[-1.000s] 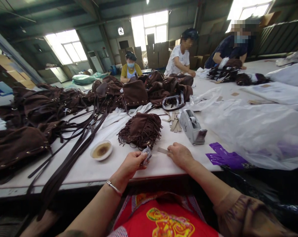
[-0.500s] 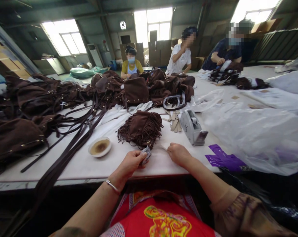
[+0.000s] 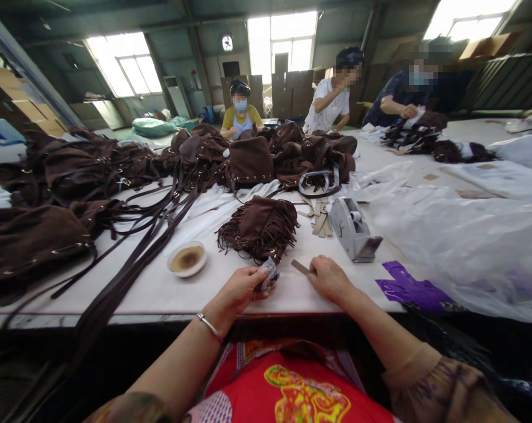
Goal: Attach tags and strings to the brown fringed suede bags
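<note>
My left hand (image 3: 243, 290) is closed on a small wrapped bundle (image 3: 269, 275) in crinkled, greyish clear plastic. That bundle is at the near edge of a dark brown fringed bag (image 3: 261, 224) lying on the white table (image 3: 231, 296). A thin grey-brown strip (image 3: 299, 268) is pinched in my right hand (image 3: 328, 278), its free end pointing left toward the bundle. To the left sits a white dish (image 3: 187, 259) with brown residue. A grey tape dispenser (image 3: 354, 229) stands beyond my right hand, with loose strips (image 3: 321, 220) beside it.
Brown bags (image 3: 251, 160) are heaped across the far side, and long straps (image 3: 129, 267) trail down over the left front edge. Clear plastic sheeting (image 3: 451, 241) and a purple packet (image 3: 409, 286) lie at right. Three people (image 3: 241, 117) are across the table.
The view has shifted slightly, moving the scene to the right. The strip in my right hand now shows more broadly. My left hand still holds the bundle.
</note>
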The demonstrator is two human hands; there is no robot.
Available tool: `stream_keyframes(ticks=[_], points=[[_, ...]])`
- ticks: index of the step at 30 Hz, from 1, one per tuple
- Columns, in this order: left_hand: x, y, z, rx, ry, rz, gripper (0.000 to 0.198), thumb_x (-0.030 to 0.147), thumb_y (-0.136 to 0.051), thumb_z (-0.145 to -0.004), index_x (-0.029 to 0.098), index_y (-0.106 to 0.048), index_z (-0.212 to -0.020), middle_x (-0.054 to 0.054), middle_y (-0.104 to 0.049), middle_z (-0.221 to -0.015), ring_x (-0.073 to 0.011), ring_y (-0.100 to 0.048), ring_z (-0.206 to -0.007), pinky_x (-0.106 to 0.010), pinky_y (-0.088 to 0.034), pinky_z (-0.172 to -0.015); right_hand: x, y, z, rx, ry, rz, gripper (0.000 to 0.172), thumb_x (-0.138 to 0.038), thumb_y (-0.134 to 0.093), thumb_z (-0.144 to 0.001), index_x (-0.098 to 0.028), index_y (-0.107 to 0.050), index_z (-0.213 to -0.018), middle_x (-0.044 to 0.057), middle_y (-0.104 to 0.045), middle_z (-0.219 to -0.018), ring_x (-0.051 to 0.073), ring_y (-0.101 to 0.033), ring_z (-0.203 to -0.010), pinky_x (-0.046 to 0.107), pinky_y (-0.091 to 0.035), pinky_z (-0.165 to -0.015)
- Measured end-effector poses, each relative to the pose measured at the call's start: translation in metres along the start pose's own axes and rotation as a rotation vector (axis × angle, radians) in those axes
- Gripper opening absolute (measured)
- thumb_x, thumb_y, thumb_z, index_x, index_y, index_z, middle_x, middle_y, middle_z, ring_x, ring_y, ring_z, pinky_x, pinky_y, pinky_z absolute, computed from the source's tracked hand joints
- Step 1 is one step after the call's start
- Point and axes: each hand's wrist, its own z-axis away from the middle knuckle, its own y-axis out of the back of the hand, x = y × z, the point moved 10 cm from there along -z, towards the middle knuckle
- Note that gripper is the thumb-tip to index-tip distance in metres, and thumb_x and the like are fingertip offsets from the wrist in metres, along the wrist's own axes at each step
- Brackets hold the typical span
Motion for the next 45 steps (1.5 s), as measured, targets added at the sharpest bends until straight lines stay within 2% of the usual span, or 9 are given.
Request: stream_keyframes(ticks=[3, 7, 12, 17, 24, 28, 31, 39, 45], points=[[-0.001, -0.001, 0.001, -0.004, 0.022, 0.064, 0.044, 0.045, -0.081, -0.07, 0.01, -0.065, -0.092, -0.011, -0.068, -0.089, -0.0199, -0.069, -0.077, -0.018, -0.051, -0.05, -0.007, 0.005, 0.014, -0.018, -0.012, -0.415, 0.005, -0.022, -0.055, -0.081, -0.018, -0.058, -0.079, 0.001, -0.062, -0.069, 0.014, -0.055, -0.061, 0.025, -0.039, -0.06], [0.001, -0.005, 0.0, -0.029, 0.007, 0.116, 0.042, 0.042, -0.081, -0.072, 0.009, -0.064, -0.092, -0.009, -0.067, -0.085, -0.0191, -0.07, -0.074, -0.018, -0.051, -0.047, -0.035, -0.002, 0.04, -0.144, -0.024, -0.874, 0.02, -0.033, -0.056, -0.081, -0.017, -0.059, -0.092, -0.002, -0.065, -0.066, 0.009, -0.048, -0.047, 0.021, -0.033, -0.047], [0.003, -0.005, -0.001, 0.003, -0.028, 0.089, 0.043, 0.043, -0.082, -0.07, 0.01, -0.065, -0.091, -0.006, -0.064, -0.077, -0.0149, -0.066, -0.067, -0.016, -0.049, -0.045, -0.041, -0.025, 0.05, -0.196, -0.16, -0.845, 0.017, -0.031, -0.057, -0.078, -0.017, -0.06, -0.069, -0.001, -0.061, -0.054, 0.009, -0.047, -0.045, 0.02, -0.032, -0.044], [0.005, -0.003, 0.002, 0.061, -0.06, 0.008, 0.051, 0.05, -0.083, -0.066, 0.009, -0.066, -0.09, -0.004, -0.063, -0.076, -0.0099, -0.057, -0.061, -0.019, -0.051, -0.049, -0.037, -0.04, 0.044, -0.183, -0.24, -0.775, 0.016, -0.028, -0.057, -0.075, -0.018, -0.059, -0.063, -0.003, -0.057, -0.047, 0.009, -0.048, -0.042, 0.02, -0.032, -0.041], [0.016, 0.003, 0.012, 0.185, -0.119, -0.095, 0.051, 0.052, -0.08, -0.065, 0.014, -0.056, -0.089, -0.005, -0.067, -0.081, -0.0148, -0.061, -0.068, -0.023, -0.052, -0.053, -0.052, -0.044, 0.036, -0.173, -0.266, -0.953, 0.021, -0.037, -0.056, -0.075, -0.018, -0.056, -0.064, -0.004, -0.053, -0.045, 0.008, -0.043, -0.039, 0.019, -0.031, -0.04], [0.024, 0.01, 0.014, 0.267, -0.182, -0.252, 0.048, 0.045, -0.079, -0.069, 0.016, -0.053, -0.097, -0.001, -0.065, -0.071, -0.0145, -0.06, -0.06, -0.024, -0.051, -0.05, -0.061, -0.054, 0.042, -0.281, -0.316, -1.109, 0.027, -0.044, -0.059, -0.07, -0.019, -0.052, -0.065, -0.006, -0.049, -0.044, 0.006, -0.035, -0.035, 0.019, -0.026, -0.037], [0.033, 0.01, 0.016, 0.31, -0.276, -0.346, 0.045, 0.039, -0.08, -0.069, 0.016, -0.054, -0.1, 0.003, -0.059, -0.061, -0.0128, -0.055, -0.051, -0.022, -0.047, -0.045, -0.065, -0.056, 0.043, -0.272, -0.331, -1.27, 0.034, -0.051, -0.062, -0.068, -0.019, -0.052, -0.07, -0.008, -0.047, -0.045, 0.005, -0.032, -0.036, 0.019, -0.023, -0.037], [0.029, 0.008, 0.014, 0.343, -0.343, -0.249, 0.063, 0.036, -0.081, -0.067, 0.014, -0.054, -0.12, 0.006, -0.056, -0.057, -0.0125, -0.054, -0.048, -0.02, -0.043, -0.044, -0.07, -0.062, 0.017, -0.186, -0.29, -1.32, 0.046, -0.057, -0.075, -0.061, -0.015, -0.06, -0.071, -0.006, -0.049, -0.05, 0.006, -0.035, -0.043, 0.02, -0.027, -0.042], [0.029, 0.003, 0.012, 0.228, -0.301, -0.523, 0.051, 0.063, -0.068, -0.069, 0.013, -0.069, -0.08, -0.002, -0.064, -0.066, -0.0177, -0.058, -0.06, -0.024, -0.046, -0.052, -0.07, -0.052, 0.009, -0.181, -0.184, -1.217, 0.032, -0.043, -0.072, -0.066, -0.013, -0.072, -0.075, -0.001, -0.062, -0.062, 0.01, -0.049, -0.054, 0.022, -0.04, -0.053]])
